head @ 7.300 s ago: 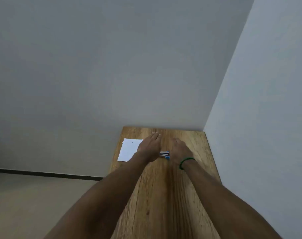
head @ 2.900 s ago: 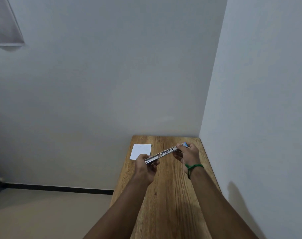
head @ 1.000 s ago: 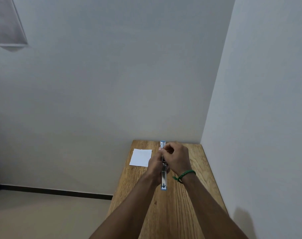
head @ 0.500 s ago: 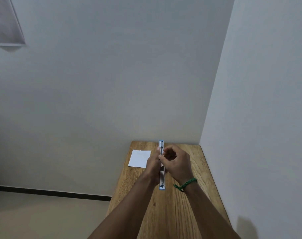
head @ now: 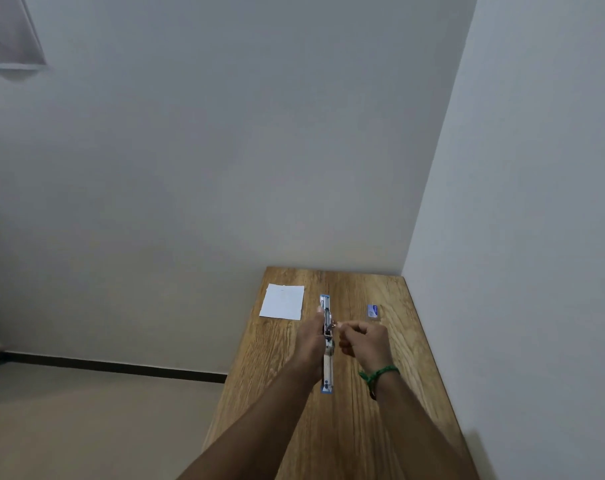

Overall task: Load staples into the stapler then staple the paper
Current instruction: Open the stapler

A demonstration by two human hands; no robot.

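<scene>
The person stands at the near end of a long wooden table (head: 363, 427) that runs up to a corner of pale walls. The left hand (head: 311, 344) grips the stapler (head: 327, 363) from its 9 o'clock side, fingers wrapped about its middle and the thumb lying along the body. The stapler is swung fully open into one long strip that points from 6 to 12 o'clock over the middle of the table, with a blue tip at each end. Whether it rests on the wood or is held just above it cannot be told.

The right hand (head: 365, 342) sits just beside the stapler at its 3 o'clock, close to the left hand without touching it. Its fingers are curled, and thumb and forefinger pinch a tiny pale piece (head: 335, 326) at the stapler's edge; it is too small to tell whether this is a strip of staples. A green band (head: 377, 373) circles the right wrist.

The white paper (head: 283, 301) lies flat at 11 o'clock from the stapler, near the table's left edge. A small blue-and-white box (head: 372, 311) lies at 2 o'clock, apart from both hands.
</scene>
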